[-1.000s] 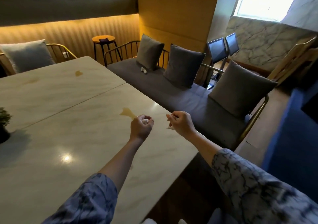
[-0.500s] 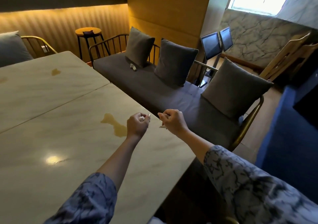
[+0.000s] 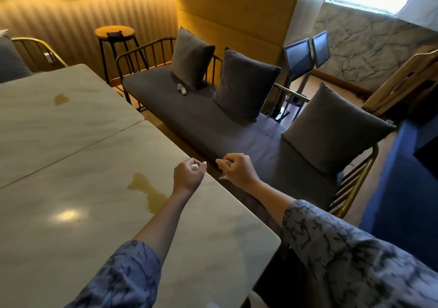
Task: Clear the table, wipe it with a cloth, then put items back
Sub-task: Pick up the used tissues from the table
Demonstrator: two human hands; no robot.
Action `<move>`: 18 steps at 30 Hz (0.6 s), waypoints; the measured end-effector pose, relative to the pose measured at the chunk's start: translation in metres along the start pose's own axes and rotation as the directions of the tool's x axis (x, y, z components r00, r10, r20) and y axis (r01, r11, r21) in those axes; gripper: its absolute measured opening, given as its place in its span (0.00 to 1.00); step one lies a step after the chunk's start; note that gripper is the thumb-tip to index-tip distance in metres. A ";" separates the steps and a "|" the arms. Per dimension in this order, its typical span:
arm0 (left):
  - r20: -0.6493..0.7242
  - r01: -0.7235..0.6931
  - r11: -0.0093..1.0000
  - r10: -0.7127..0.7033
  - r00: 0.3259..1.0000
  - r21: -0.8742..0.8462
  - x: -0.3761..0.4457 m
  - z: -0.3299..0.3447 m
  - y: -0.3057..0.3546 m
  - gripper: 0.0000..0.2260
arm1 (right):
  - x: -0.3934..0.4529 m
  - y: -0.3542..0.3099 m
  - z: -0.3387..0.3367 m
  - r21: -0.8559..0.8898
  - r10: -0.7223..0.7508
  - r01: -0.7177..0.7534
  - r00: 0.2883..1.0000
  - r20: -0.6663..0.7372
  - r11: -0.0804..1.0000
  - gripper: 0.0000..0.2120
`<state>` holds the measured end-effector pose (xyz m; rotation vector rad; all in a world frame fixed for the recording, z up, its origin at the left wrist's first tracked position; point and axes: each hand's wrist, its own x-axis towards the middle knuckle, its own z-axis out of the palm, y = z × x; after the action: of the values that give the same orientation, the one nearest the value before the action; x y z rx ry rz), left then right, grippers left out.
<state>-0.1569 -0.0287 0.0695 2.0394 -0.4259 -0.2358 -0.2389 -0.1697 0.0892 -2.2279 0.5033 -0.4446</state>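
Head view: both hands are up over the counter's (image 3: 71,224) right edge, close together but not touching. Left hand (image 3: 188,174) is curled tight on a small white wad (image 3: 194,167); right hand (image 3: 238,169) is pinching another white scrap (image 3: 225,177), which hangs just off the edge over the bench (image 3: 189,118). Looks like tissue or a thin cloth, too small to tell, and I can't tell if it's one piece or two. Judging by the bare top, clearing looks done and wiping is next. To do it well: open the wad flat first, a balled-up scrap will just smear. Biggest target is the amber spill (image 3: 148,189), a glossy irregular puddle just left of the left wrist, near the right edge. Blot from the outer rim inward, then drag toward the body, not off the edge onto the bench. Second, smaller amber spot (image 3: 61,98) sits on the far slab near its back-right corner, past the seam between the two slabs; it will need a reach. Another white scrap (image 3: 182,89) lies on the bench seat by the far cushion (image 3: 190,59).
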 end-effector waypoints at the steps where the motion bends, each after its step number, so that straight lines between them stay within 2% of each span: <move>1: -0.002 -0.002 1.000 0.002 1.000 0.010 0.003 -0.002 -0.002 0.12 | 0.002 0.001 0.002 0.001 0.006 -0.006 1.000 0.002 1.000 0.14; 13: -0.125 0.133 0.990 -0.126 0.984 0.052 0.021 -0.042 -0.016 0.16 | 0.028 -0.022 0.033 0.014 -0.050 0.048 0.980 0.194 0.999 0.13; 18: -0.197 0.186 0.981 -0.172 0.965 0.053 0.035 -0.040 -0.010 0.20 | 0.058 -0.021 0.029 0.018 -0.094 0.092 0.969 0.229 0.996 0.13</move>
<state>-0.1088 -0.0054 0.0803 2.1495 -0.1313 -0.1332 -0.1711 -0.1676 0.0959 -2.2665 0.2754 -0.2314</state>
